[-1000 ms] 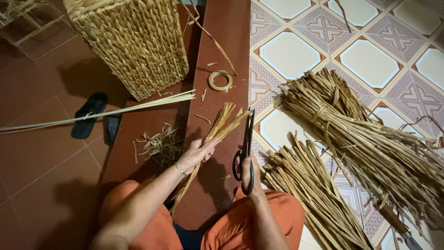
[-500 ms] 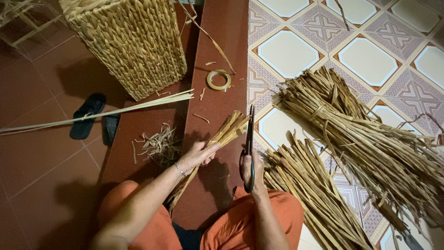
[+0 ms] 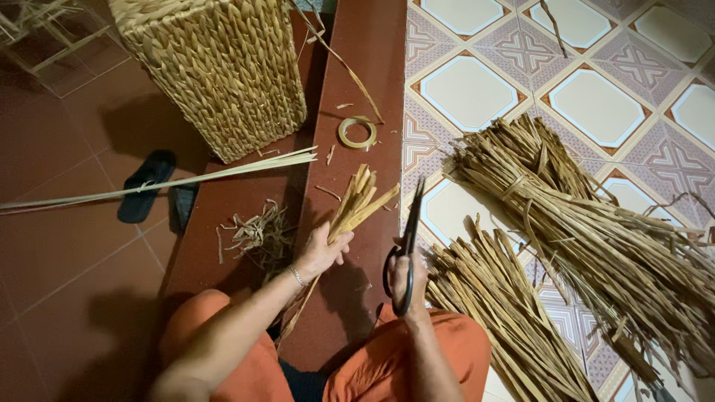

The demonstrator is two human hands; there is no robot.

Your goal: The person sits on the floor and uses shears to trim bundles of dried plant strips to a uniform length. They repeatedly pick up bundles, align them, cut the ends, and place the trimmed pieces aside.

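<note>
**Scissors raised beside a held bunch of dried strips**

The left hand (image 3: 322, 253) is closed around a small bunch of dried fibre strips (image 3: 356, 202), whose cut ends fan upward over the red-brown step (image 3: 372, 67) while the long tails trail down past the wrist toward the lap. The right hand (image 3: 406, 279) has its fingers through the loops of black-handled scissors (image 3: 406, 242), blades pointing up and seemingly together, just beside the strip ends but not touching them. Compared with a second ago, the bunch stands a little steeper and the scissors sit slightly closer to it; the hands have otherwise barely shifted.

Left of the left hand lies a small heap of trimmed scraps (image 3: 257, 234). Beyond the bunch, a roll of tape (image 3: 357, 132) rests on the step, and a long pale stalk (image 3: 156, 182) stretches off to the left. A tall woven basket (image 3: 216, 67) stands at the top, with dark sandals (image 3: 149, 186) on the floor near it. On the patterned tiles to the right lie two piles of dried stalks, the nearer (image 3: 499, 313) and a larger tied bundle (image 3: 596, 223).
</note>
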